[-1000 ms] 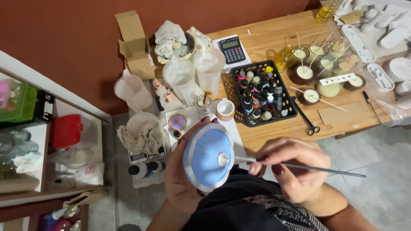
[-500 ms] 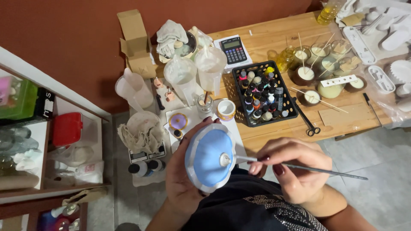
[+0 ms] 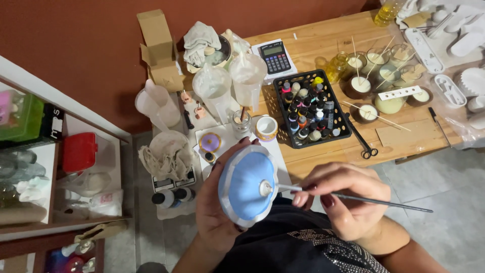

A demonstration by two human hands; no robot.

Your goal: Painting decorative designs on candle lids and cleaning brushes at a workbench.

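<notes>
Two hands up close over lap, below bench point(image 3: 323, 151) edge. L hand point(image 3: 217, 212) clamped on blue disc point(image 3: 247, 184) from behind, face tilted twd R. R hand point(image 3: 343, 205) pinched shut on brush point(image 3: 374, 201); long axis approx horizontal, tip pointing left, touching disc's white centre. Handle trails right. Disc sits just left of R hand. Paint-bottle tray point(image 3: 310, 108) well apart, up on bench.

Left hand point(image 3: 214, 212) cups blue dish point(image 3: 247, 184); right hand point(image 3: 343, 202) holds brush point(image 3: 374, 201).
</notes>
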